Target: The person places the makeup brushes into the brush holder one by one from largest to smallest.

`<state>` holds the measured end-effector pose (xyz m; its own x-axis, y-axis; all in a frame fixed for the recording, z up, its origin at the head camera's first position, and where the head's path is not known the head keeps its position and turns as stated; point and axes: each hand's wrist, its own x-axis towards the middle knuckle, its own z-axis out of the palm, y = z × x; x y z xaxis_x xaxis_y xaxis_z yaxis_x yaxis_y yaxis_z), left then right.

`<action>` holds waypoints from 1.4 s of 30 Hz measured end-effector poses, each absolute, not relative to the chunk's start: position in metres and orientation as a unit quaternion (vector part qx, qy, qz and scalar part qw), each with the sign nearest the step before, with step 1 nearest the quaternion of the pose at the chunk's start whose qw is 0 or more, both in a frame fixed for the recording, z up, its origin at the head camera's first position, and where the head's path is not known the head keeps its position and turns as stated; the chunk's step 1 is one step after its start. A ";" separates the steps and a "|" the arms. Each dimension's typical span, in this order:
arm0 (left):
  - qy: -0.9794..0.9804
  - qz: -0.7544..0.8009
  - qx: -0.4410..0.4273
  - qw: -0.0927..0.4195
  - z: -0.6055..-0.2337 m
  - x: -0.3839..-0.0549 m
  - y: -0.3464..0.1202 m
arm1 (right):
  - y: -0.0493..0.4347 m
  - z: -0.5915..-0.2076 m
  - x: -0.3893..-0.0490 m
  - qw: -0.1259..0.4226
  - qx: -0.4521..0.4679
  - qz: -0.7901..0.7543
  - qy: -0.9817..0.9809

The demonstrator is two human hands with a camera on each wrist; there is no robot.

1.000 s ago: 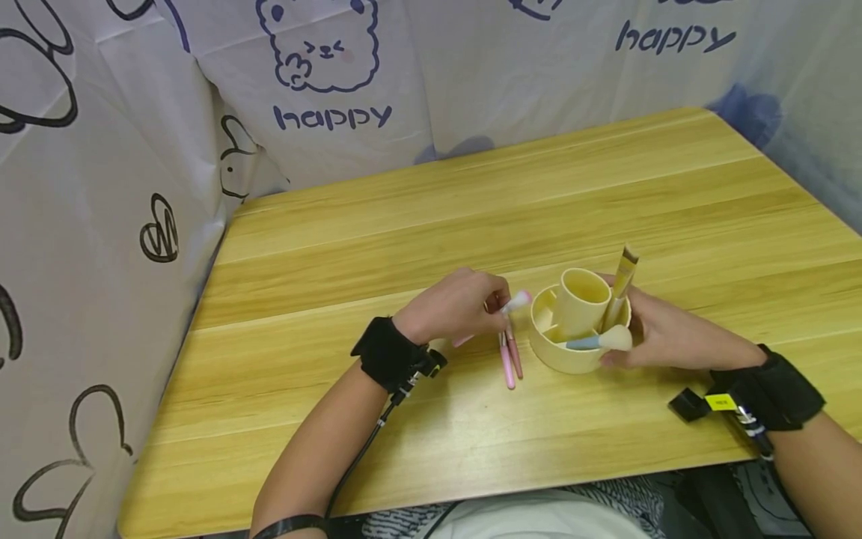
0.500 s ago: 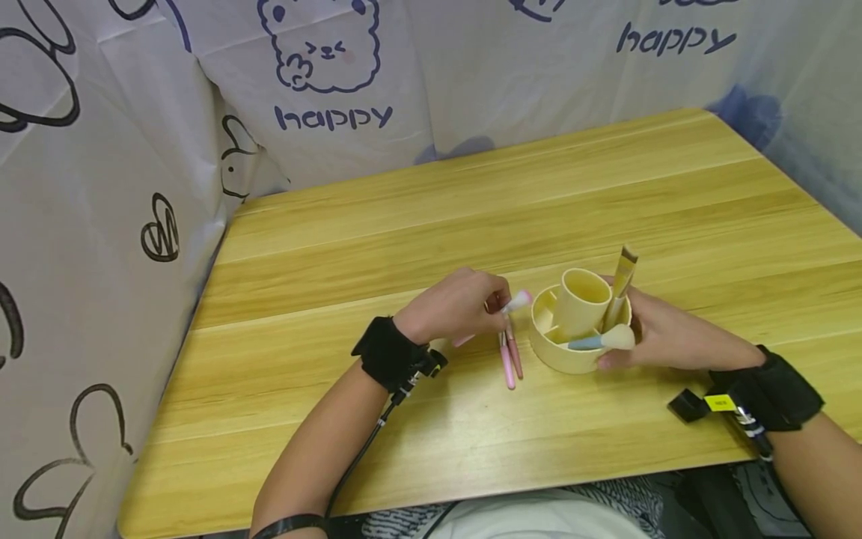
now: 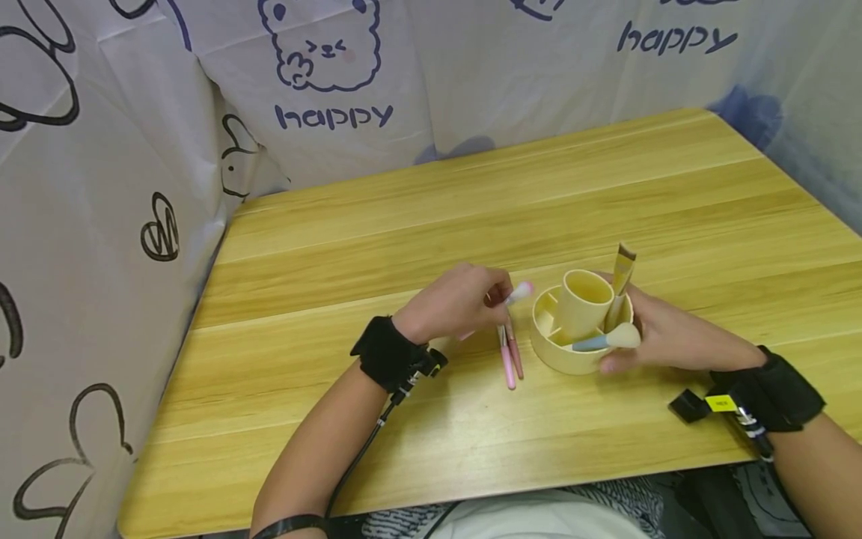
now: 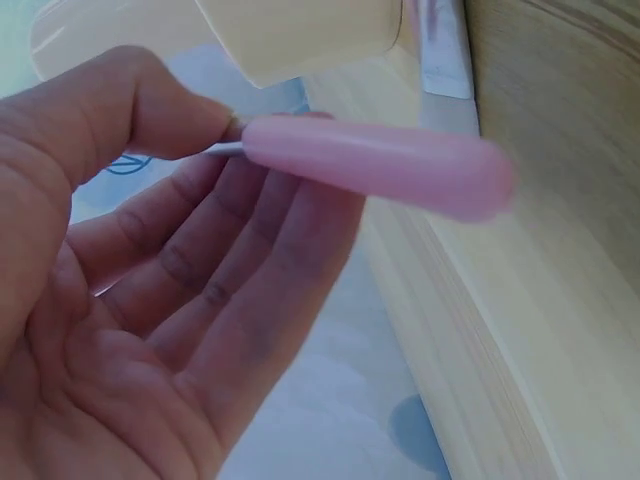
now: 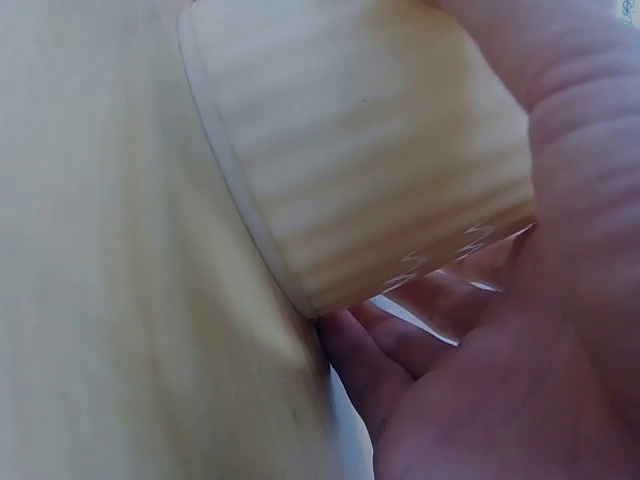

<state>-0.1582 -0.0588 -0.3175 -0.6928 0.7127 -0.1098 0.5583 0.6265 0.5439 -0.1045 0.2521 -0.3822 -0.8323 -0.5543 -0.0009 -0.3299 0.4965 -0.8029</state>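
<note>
My left hand (image 3: 465,303) pinches a makeup brush (image 4: 375,165) between thumb and fingers. Its pink handle points back past the fingers, and its white-and-pink bristles (image 3: 521,292) show to the right in the head view. Around the side of a round, pale yellow brush holder (image 3: 569,363) curls my right hand (image 3: 663,329), with the thumb at the front. A flat-tipped brush (image 3: 621,277) leans upright in the holder. A blue-handled brush (image 3: 595,343) lies slanted there, its pale head over the rim. Two pink brushes (image 3: 508,367) lie on the table beneath my left hand.
The holder has a tall central cup (image 3: 582,307) and divided compartments around it. The wooden table (image 3: 404,224) meets a white cloth (image 3: 431,75) with drawings at its back and left. A wrist camera (image 3: 690,405) sits by my right wrist.
My left hand has risen slightly with its brush, whose bristles sit a little higher. The holder has shifted very slightly to the right under my right hand.
</note>
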 end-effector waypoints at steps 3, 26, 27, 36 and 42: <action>0.886 0.258 0.355 0.148 -0.316 -0.158 -0.058 | 0.252 -0.382 -0.104 0.130 -0.251 -0.425 0.860; 0.841 0.361 0.402 -0.012 -0.311 -0.155 -0.054 | 0.254 -0.383 -0.105 0.115 -0.255 -0.404 0.871; 0.834 0.371 0.408 -0.014 -0.311 -0.155 -0.054 | 0.254 -0.383 -0.105 0.116 -0.253 -0.408 0.870; 0.772 0.430 0.466 -0.029 -0.313 -0.152 -0.049 | 0.256 -0.384 -0.106 0.117 -0.263 -0.378 0.880; 0.747 0.433 0.503 -0.034 -0.317 -0.152 -0.044 | 0.258 -0.384 -0.106 0.124 -0.267 -0.386 0.874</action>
<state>-0.1517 -0.0443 -0.3169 -0.4910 0.7225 0.4868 0.7813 0.1182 0.6128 -0.1063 0.2579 -0.3839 -0.8268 -0.5624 -0.0111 -0.3708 0.5598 -0.7410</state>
